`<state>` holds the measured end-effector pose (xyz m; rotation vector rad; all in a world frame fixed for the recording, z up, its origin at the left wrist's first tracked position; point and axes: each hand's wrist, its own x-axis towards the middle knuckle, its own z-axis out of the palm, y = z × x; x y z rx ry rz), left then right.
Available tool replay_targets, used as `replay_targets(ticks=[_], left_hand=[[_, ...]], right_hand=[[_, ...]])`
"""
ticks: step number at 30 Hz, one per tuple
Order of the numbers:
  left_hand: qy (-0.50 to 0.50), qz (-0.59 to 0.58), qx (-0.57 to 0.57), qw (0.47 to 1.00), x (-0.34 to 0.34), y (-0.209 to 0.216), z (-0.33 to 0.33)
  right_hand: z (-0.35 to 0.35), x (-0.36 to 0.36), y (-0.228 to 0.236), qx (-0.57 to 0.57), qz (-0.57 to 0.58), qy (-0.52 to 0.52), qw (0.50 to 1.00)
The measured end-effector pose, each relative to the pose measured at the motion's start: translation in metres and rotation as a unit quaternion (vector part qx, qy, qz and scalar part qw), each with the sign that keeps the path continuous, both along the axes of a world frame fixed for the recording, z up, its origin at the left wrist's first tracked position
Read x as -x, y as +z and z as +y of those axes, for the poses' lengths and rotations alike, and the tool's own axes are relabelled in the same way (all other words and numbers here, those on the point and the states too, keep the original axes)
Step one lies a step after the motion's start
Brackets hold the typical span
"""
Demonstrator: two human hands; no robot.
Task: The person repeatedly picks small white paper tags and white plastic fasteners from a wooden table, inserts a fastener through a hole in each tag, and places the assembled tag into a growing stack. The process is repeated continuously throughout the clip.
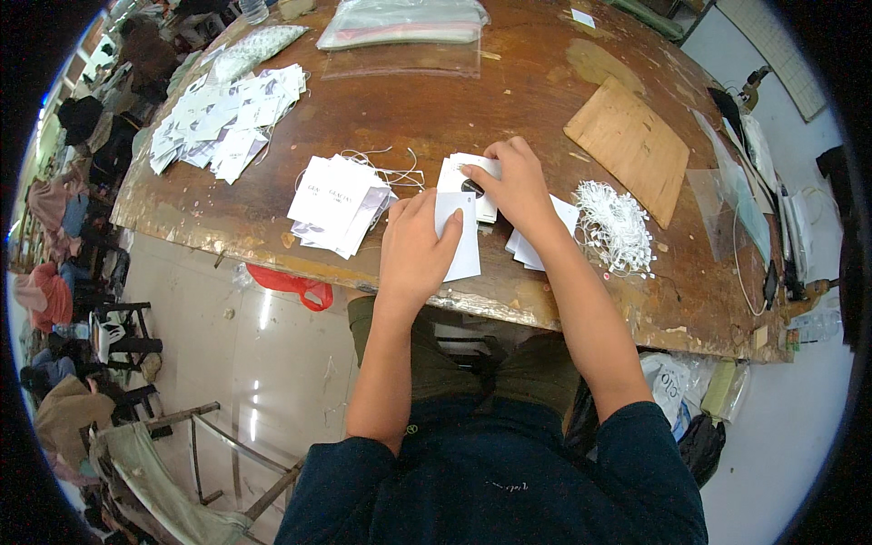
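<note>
My left hand (418,243) grips a white hang tag (466,247) near the front edge of the table, thumb laid over its face. Just beyond it, my right hand (520,186) is closed at the far end of a small stack of white tags (451,176), with thumb and forefinger on top. A dark patch shows on the stack beside the right thumb. Partly under my right forearm lie more white cards (529,251). To the left sits a pile of printed tags with strings (334,204). A heap of white looped tag strings (613,227) lies to the right.
The worn wooden table (409,118) also holds a larger tag pile (227,118), clear plastic bags (404,23) and a thin wooden board (627,145). Clear plastic sheets (731,195) lie toward the right wall. A metal-framed stand (195,454) is on the floor at left.
</note>
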<state>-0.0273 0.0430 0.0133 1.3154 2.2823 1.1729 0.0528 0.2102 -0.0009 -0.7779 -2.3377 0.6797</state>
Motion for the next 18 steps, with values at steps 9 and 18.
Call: replay_targets(ticks=[9,18], left_hand=[[0.027,-0.006,-0.12,0.992,-0.011,-0.013,-0.013],[-0.033,0.039,-0.06,0.997,-0.009,-0.018,-0.011]], right_hand=[[-0.008,0.001,0.01,-0.085,-0.035,-0.03,0.995],[-0.02,-0.006,0.019,-0.064,-0.095,-0.062,0.991]])
